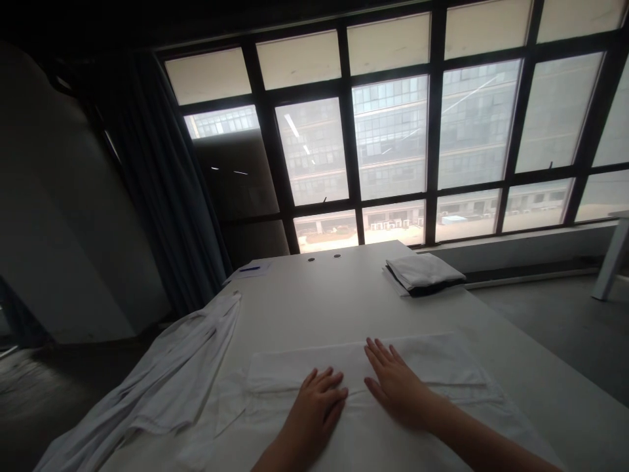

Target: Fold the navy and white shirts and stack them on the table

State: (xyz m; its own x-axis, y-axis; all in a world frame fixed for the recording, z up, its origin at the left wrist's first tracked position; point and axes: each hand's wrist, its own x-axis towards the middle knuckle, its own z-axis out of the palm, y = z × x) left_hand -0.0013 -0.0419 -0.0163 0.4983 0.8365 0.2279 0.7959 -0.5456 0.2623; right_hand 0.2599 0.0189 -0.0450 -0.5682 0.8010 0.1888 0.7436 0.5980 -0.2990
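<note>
A white cloth point(422, 357) lies spread on the white table, its far part folded over in a band with a creased edge. My left hand point(317, 406) rests on the cloth near that crease, fingers slightly bent and apart, with nothing visibly held. To its right, my right hand point(393, 380) lies flat on the folded band, fingers stretched forward and the thumb apart. The near part of the cloth runs out of view beneath my forearms.
Crumpled white garments point(181, 373) hang over the left edge of the table point(314, 301). A folded white and black stack of cloth point(425, 272) sits at the far right. A blue pen point(249, 269) lies on paper at the far left. Beyond are windows and a dark curtain point(157, 177).
</note>
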